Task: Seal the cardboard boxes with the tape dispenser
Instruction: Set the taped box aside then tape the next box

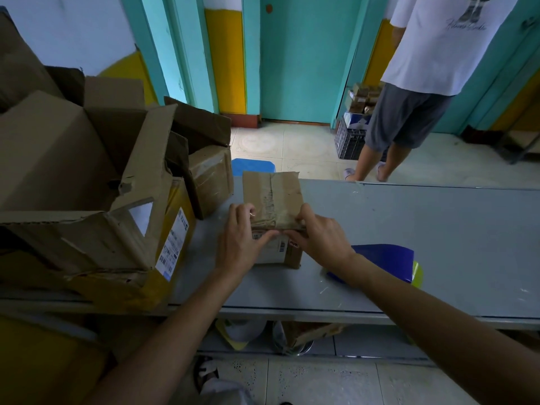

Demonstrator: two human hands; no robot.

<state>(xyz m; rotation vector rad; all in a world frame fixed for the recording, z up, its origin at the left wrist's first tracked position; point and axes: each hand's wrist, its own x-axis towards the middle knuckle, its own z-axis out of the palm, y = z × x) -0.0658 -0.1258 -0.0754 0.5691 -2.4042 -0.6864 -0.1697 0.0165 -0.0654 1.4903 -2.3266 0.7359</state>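
A small brown cardboard box (273, 194) with old tape along its top seam sits in the middle of the grey table (423, 235). My left hand (242, 241) grips its near left corner, thumb on the front face. My right hand (318, 235) grips the near right corner, fingers curled over the top edge. A white shipping label shows on the box front between my hands. A blue and yellow tape dispenser (388, 263) lies on the table to the right, partly hidden behind my right forearm.
A pile of large torn cardboard boxes (87, 200) fills the table's left end, with a smaller taped box (211, 182) behind it. A person in a white shirt and grey shorts (409, 112) stands beyond the table at the right. A blue stool (252, 166) shows past the far edge.
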